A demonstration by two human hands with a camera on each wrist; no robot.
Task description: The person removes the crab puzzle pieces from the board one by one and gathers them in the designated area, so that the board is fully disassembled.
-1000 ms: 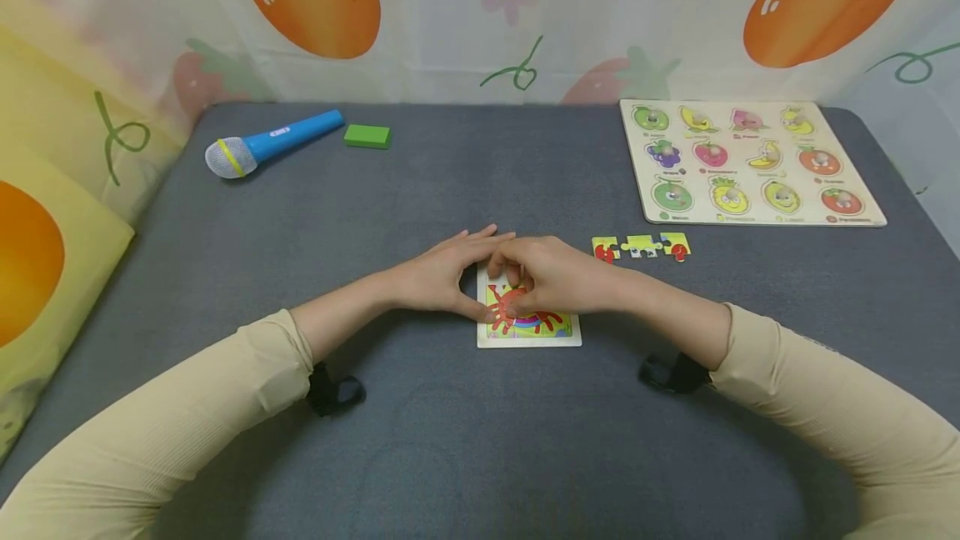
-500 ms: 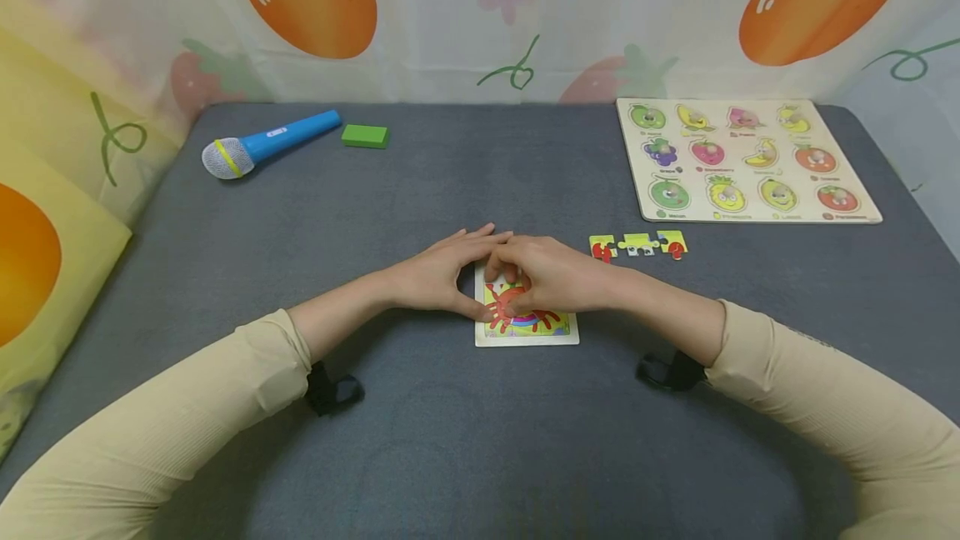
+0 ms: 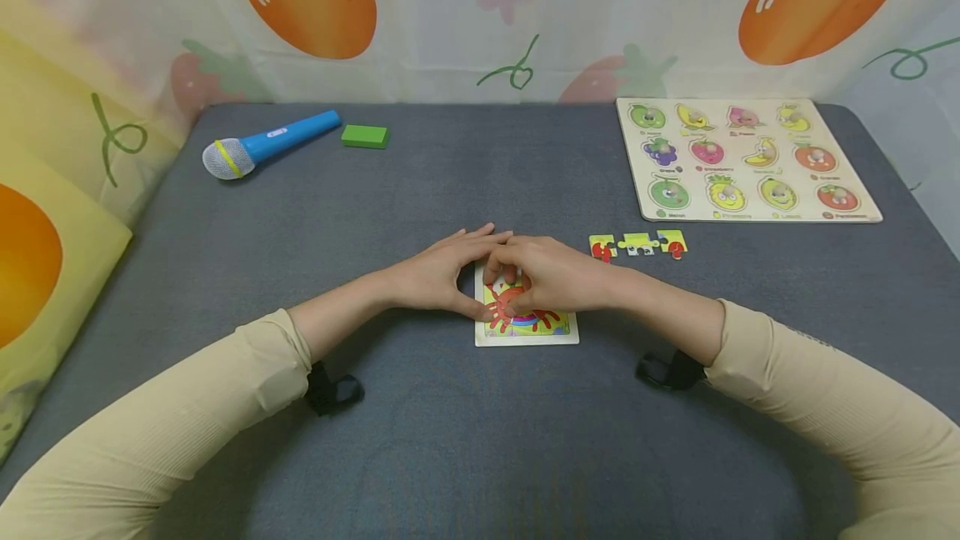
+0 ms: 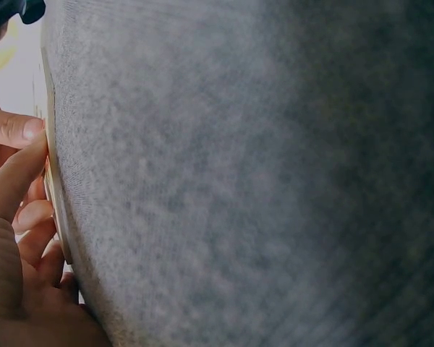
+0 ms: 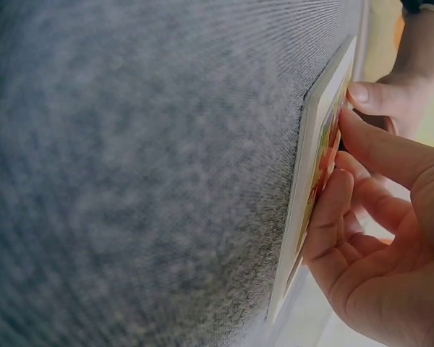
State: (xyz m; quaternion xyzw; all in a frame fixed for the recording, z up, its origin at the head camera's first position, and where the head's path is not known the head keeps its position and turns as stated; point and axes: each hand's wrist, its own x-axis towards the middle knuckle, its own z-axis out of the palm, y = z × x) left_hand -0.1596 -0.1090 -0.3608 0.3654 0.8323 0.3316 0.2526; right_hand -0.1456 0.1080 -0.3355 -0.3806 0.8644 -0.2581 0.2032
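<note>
The head camera looked forward and down from above, far enough back to take in both sleeves [image 3: 172,415], the grey tabletop [image 3: 450,440] and the fruit-print curtain [image 3: 435,40] behind. Each wrist camera faced along the cloth from low and close, its picture turned sideways. All views shared the crab puzzle [image 3: 531,326], edge-on at the left wrist view's left margin and right of centre in the right wrist view.

My left hand [image 4: 3,267] near, its thumb reaching to a pale board [image 4: 51,155] seen nearly edge-on, my right hand [image 4: 14,129] just beyond, thumb tips close together, grey cloth [image 4: 181,173] under the board.
</note>
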